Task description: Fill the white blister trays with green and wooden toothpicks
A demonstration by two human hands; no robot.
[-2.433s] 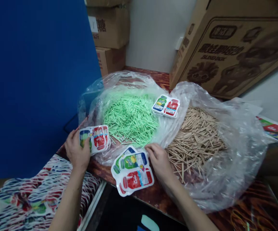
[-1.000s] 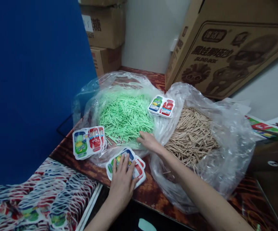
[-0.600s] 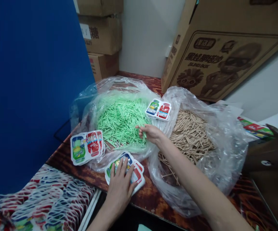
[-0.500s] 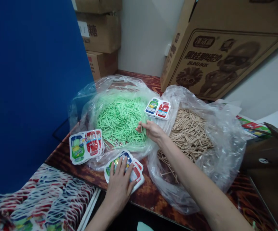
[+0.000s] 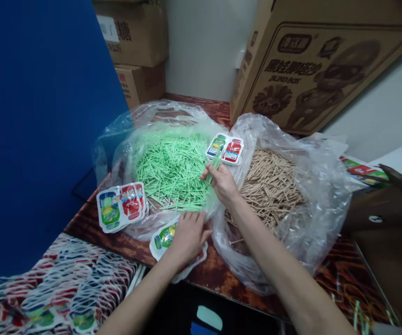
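My right hand (image 5: 223, 184) pinches a small bundle of thin green sticks (image 5: 214, 164), held upright above the right edge of a heap of green sticks (image 5: 173, 170) in a clear plastic bag. My left hand (image 5: 188, 232) is open, fingers extended toward the near edge of that heap. Its palm and wrist hide part of a bottle-shaped printed pack (image 5: 157, 242) lying at the table edge. Behind the right hand lies another green-and-red pack (image 5: 233, 150). A fanned stack of such packs (image 5: 110, 209) sits left of the heap; the front one shows green sticks inside.
A second clear bag (image 5: 321, 204) holds brown sticks (image 5: 270, 186) on the right. A large carton (image 5: 291, 70) stands behind, and stacked boxes (image 5: 134, 46) at the back left. A blue panel (image 5: 40, 130) rises at left above many stacked packs (image 5: 61, 288). An open box (image 5: 385, 242) stands at right.
My right hand has lifted the green sticks slightly off the heap and turned them upright. My left hand has slid from the pack forward to the near edge of the heap.
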